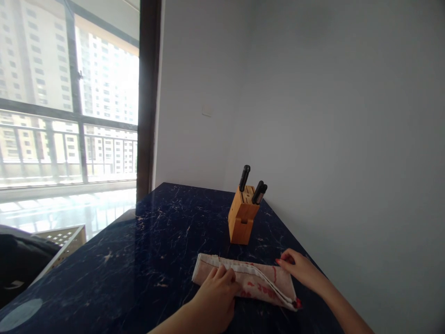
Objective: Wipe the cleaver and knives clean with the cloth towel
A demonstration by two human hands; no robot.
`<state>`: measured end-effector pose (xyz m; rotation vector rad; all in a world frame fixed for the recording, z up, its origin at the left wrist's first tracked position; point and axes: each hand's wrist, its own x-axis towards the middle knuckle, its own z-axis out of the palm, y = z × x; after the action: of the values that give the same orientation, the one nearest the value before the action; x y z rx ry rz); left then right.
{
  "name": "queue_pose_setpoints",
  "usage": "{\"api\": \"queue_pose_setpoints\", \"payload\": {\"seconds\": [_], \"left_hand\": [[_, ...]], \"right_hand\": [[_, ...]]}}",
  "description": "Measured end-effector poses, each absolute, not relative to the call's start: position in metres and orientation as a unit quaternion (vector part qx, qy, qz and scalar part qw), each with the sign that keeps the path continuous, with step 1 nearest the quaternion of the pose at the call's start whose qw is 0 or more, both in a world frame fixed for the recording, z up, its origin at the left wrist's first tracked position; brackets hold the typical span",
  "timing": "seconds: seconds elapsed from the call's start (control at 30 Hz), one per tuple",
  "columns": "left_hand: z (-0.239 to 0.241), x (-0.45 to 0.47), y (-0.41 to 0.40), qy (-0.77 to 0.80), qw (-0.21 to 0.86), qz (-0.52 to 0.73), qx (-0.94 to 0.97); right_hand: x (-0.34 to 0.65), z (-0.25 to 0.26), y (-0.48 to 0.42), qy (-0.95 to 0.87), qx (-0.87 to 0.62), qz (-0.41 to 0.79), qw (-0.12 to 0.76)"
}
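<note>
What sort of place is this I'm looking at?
Probably a home, perhaps a dining or kitchen area in an apartment: a wooden knife block and a cloth on a dark, marble-patterned table, with tall buildings visible through the window.

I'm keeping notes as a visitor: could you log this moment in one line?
left hand: on folded cloth | right hand: at cloth's right end | knife block: beyond cloth

Tbl [163, 241] (blue): cloth [255, 283], 1 knife blk [240, 227]
</note>
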<state>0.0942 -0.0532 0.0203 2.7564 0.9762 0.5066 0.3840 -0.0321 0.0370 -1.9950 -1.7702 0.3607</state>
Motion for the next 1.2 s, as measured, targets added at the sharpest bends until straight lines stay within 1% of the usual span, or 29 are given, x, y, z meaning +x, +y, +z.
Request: {"api": "queue_pose_setpoints", "payload": {"seconds": [0.07, 0.13, 0.27, 0.37, 0.5, 0.67, 0.8, 0.93, 1.03, 1.2], "left_hand": [[0.020, 0.095, -0.052, 0.323, 0.082, 0.170, 0.928], [0.020, 0.096, -0.052, 0.321, 0.078, 0.169, 0.929], [0.019, 0.097, -0.051, 0.329, 0.078, 0.168, 0.926], [0.020, 0.097, -0.052, 0.330, 0.077, 0.166, 0.926], [0.022, 0.098, -0.055, 0.328, 0.078, 0.161, 0.928], [0.017, 0.097, -0.058, 0.338, 0.081, 0.162, 0.924], [0.015, 0.098, -0.059, 0.331, 0.079, 0.159, 0.927], [0.018, 0.100, -0.061, 0.330, 0.075, 0.154, 0.928], [0.016, 0.102, -0.063, 0.338, 0.062, 0.154, 0.926], [0.004, 0.107, -0.067, 0.326, 0.059, 0.132, 0.934]], "right_hand": [[0.400, 0.029, -0.040, -0.622, -0.730, 0.152, 0.241], [0.414, 0.023, -0.048, -0.600, -0.734, 0.197, 0.250], [0.427, 0.012, -0.060, -0.559, -0.739, 0.295, 0.233], [0.422, 0.008, -0.063, -0.553, -0.727, 0.327, 0.241], [0.410, 0.013, -0.066, -0.542, -0.709, 0.364, 0.268], [0.414, 0.025, -0.073, -0.472, -0.691, 0.452, 0.310], [0.422, 0.022, -0.073, -0.499, -0.719, 0.396, 0.278], [0.413, 0.015, -0.062, -0.560, -0.675, 0.403, 0.260], [0.403, 0.016, -0.054, -0.575, -0.688, 0.378, 0.232], [0.391, 0.033, -0.047, -0.613, -0.669, 0.331, 0.260]]}}
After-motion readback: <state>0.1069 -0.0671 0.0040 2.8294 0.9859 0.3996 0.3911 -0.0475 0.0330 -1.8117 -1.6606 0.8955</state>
